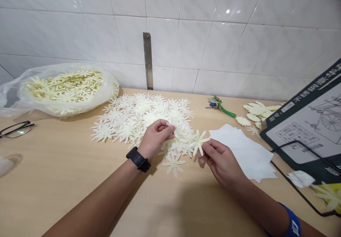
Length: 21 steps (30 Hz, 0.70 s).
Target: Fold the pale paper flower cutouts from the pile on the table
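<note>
The left hand, wrist cocked, pinches a loose flower at the flower pile's 5 o'clock edge. At its 3 o'clock, the right hand clamps thumb and fingertips on 1 paper flower.

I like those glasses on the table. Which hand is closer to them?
The left hand. It pinches at the flower pile, to the right of the glasses; the right hand, holding a single flower, is even farther right.

Box running off right edge; bag getting clipped left; left hand covering most of its pinched cutout; corner flower blurring.
</note>
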### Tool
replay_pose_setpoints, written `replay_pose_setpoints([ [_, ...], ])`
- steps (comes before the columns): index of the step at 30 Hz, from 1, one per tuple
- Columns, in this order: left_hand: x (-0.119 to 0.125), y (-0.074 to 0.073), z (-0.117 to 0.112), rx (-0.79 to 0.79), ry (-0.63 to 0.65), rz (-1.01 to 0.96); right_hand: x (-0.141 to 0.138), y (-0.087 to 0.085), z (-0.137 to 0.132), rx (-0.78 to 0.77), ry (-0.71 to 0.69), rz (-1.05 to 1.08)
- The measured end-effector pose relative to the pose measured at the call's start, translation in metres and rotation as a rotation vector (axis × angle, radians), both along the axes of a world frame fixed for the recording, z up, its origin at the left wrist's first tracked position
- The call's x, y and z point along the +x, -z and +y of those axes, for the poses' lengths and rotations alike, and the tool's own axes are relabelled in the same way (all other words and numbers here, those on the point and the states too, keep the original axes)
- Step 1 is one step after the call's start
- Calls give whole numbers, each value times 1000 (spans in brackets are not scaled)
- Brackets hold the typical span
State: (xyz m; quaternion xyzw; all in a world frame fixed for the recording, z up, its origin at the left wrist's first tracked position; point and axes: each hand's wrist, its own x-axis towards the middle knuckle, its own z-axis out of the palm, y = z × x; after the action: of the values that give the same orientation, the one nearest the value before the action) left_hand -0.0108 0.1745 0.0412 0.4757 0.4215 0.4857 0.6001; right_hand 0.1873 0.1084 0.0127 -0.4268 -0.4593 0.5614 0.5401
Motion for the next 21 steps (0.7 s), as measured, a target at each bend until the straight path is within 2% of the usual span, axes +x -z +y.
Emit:
replay_pose_setpoints([
  [3,-3,3,3,94,-122,159,0,0,1,-9,57,-1],
  [7,-1,1,-5,601,-422,565,0,1,1,-15,111,-45],
  [8,1,1,-9,718,-414,614,0,2,1,-13,117,-60],
  [9,4,1,-15,802,-349,629,0,2,1,-9,117,-74],
  [10,9,1,-20,846,-231,618,0,2,1,0,113,-89],
  [12,18,3,-31,840,3,563,-1,3,0,27,87,-130],
  [14,26,4,-39,757,106,507,-2,3,0,59,53,-177],
  [17,31,2,-42,559,122,393,-2,3,0,85,38,-212],
  [21,26,-3,-34,252,61,243,-1,3,1,62,60,-184],
])
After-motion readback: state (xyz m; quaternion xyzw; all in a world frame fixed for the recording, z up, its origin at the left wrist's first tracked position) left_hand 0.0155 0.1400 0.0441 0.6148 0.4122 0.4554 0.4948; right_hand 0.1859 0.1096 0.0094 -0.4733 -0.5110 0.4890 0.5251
